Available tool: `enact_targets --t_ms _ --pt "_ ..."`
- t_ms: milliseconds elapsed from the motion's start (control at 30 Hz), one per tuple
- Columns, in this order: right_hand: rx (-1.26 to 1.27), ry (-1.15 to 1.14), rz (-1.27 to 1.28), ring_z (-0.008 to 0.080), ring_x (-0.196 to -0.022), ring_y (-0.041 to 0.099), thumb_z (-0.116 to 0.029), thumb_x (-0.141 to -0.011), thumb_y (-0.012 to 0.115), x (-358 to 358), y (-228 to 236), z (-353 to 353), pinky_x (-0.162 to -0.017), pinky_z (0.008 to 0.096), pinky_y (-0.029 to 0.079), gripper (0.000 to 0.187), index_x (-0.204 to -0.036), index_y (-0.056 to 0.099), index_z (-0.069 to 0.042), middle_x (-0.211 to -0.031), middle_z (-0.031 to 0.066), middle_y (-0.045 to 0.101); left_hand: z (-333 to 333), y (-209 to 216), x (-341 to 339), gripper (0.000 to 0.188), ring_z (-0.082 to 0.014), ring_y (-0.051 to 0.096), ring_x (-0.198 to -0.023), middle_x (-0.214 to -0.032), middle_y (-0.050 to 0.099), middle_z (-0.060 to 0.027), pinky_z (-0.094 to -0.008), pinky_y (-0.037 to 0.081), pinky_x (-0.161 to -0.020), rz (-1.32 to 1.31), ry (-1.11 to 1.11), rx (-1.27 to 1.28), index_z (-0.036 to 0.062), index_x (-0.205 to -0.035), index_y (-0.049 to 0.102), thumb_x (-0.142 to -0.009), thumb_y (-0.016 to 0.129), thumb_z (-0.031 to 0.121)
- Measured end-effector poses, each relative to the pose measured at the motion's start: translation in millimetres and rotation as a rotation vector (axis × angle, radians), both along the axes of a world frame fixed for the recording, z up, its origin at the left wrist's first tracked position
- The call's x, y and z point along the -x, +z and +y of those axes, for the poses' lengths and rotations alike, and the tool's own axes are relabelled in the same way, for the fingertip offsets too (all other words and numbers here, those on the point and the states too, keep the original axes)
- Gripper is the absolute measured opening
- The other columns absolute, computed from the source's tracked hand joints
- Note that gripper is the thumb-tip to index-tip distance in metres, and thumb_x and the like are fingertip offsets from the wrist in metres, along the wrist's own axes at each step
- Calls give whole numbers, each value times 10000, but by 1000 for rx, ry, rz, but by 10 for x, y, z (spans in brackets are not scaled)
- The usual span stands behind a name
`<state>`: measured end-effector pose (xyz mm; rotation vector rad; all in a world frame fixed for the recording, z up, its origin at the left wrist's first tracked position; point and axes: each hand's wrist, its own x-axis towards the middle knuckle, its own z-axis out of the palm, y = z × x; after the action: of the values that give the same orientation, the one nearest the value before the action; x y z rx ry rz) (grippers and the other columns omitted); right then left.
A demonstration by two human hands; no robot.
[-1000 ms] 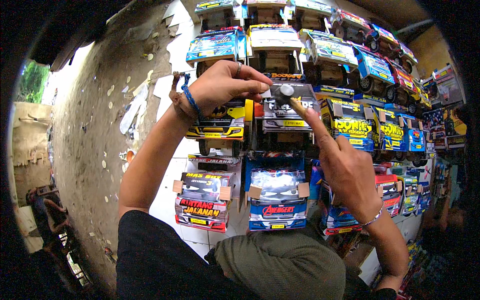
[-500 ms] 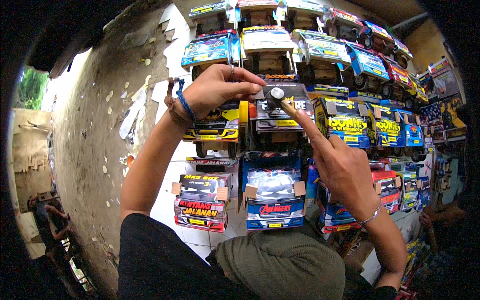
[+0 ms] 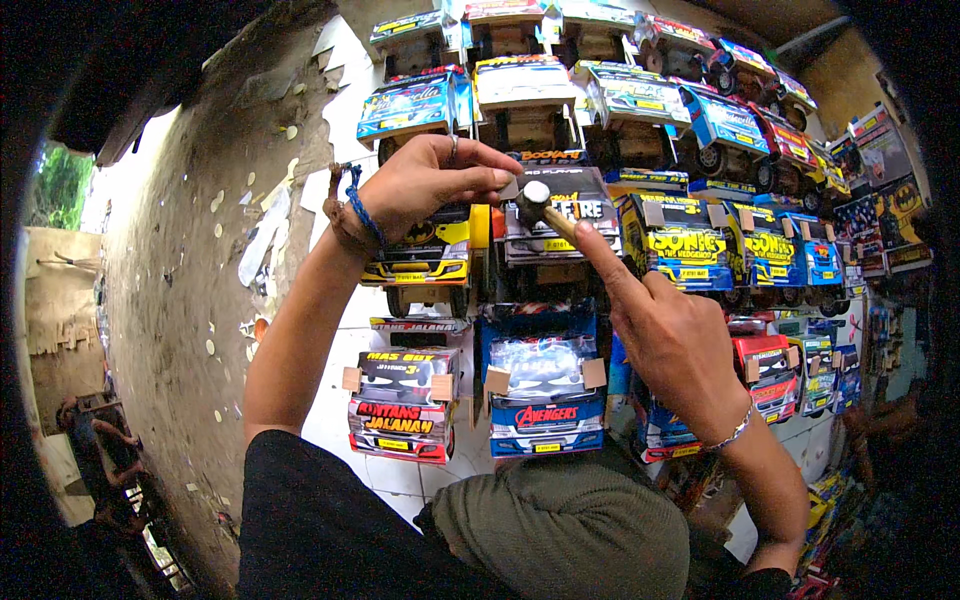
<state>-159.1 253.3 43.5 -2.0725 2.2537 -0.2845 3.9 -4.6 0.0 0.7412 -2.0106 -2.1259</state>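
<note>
Wooden-handled hammer (image 3: 534,203) in the closed grip of the right hand (image 3: 680,325), index finger (image 3: 612,262) outstretched, beside a small flat piece (image 3: 509,188) pinched in the left hand (image 3: 435,185), both over the dark toy truck (image 3: 585,185), amid rows of toy trucks (image 3: 547,400).

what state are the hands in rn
Left hand: closed, pinching a small piece at the dark toy truck.
Right hand: closed, holding the hammer.
</note>
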Motion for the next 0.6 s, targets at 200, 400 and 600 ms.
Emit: enact_targets --t_ms 200,400,600 --pt "130 -85 -341 314 -713 673 -38 -940 560 200 166 36 -642 395 539 632 -1517 393 -233 -1043 185 666 13 28 8 256 -68 647 -855 -966 709 -21 -205 533 -798 -40 12 -6 41 -1157 706 -928 695 157" --pt "135 -50 -208 306 -722 686 -30 -935 559 182 180 49 -635 409 542 624 -1514 398 -201 -1021 162 698 24 71 4 269 -76 649 -852 -945 700 -27 -210 537 -793 -41 12 -26 5 -1171 684 -941 681 146" --pt "-26 -8 33 276 -514 562 -77 -891 621 38 79 -42 -465 431 464 760 -1550 306 -291 -671 92 553 -3 8 -12 272 -72 647 -849 -939 700 -17 -205 529 -786 -39 21 -12 15 -1178 684 -943 681 152"
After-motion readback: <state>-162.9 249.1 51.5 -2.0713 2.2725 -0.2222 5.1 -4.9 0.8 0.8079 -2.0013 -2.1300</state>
